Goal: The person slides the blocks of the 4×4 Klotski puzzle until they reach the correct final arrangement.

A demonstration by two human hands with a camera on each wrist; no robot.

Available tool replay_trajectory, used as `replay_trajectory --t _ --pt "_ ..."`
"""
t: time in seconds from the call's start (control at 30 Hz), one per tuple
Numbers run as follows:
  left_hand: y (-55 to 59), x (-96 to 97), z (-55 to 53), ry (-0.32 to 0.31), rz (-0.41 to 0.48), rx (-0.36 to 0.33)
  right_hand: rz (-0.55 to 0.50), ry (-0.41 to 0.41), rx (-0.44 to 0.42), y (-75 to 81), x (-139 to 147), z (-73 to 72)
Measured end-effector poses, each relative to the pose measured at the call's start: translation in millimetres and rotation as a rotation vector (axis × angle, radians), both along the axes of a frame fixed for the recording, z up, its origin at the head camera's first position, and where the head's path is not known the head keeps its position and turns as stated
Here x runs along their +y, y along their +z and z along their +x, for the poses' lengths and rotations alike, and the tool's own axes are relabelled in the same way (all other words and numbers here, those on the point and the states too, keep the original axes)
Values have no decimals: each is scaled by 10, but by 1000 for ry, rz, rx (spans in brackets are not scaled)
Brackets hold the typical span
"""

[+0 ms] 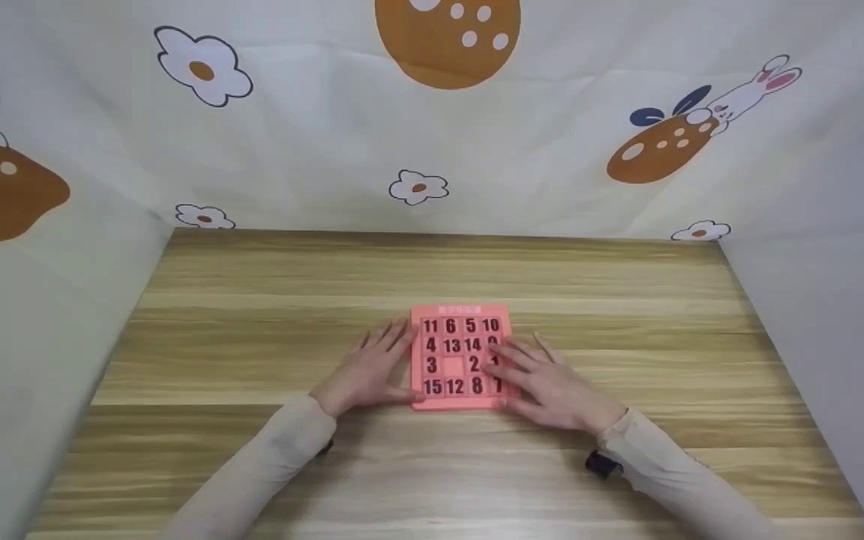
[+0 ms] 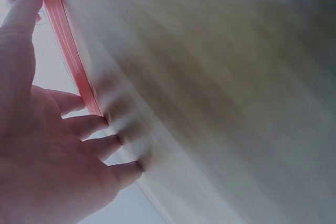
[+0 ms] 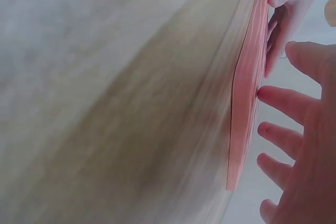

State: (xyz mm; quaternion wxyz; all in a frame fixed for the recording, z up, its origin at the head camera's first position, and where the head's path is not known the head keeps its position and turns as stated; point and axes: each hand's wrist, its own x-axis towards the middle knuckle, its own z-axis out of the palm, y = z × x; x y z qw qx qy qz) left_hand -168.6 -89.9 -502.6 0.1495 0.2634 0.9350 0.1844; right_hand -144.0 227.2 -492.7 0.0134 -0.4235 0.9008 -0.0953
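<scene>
A pink sliding number puzzle (image 1: 458, 403) lies flat on the wooden table, its black-numbered tiles facing up. The rows read 11 6 5 10, then 4 13 14 and a partly covered tile, then 3, a gap, 2 and a partly covered tile, then 15 12 8 7. My left hand (image 1: 364, 375) spreads along the puzzle's left side, thumb at the lower left corner and straight fingers at the edge (image 2: 65, 45). From the right, my right hand (image 1: 556, 390) reaches over the right column. Its index fingertip touches the tiles near the 2; the other fingers are extended.
The wooden table (image 1: 252, 300) extends around the puzzle on all sides. A pale cloth (image 1: 312, 135) printed with flowers, rabbits and brown spotted shapes rises behind it and along both sides. Dark straps (image 1: 603, 464) show at the wrists.
</scene>
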Motion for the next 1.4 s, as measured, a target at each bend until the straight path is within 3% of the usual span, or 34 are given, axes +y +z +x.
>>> replay_trajectory --t 0.33,0.83,1.4 --pt "-4 19 -5 7 -11 5 -53 -15 24 8 38 -1" --pt "-22 -2 -2 0 0 10 6 -20 -57 35 -131 -40" --pt "10 30 -10 0 -33 0 43 32 -21 40 -113 -96"
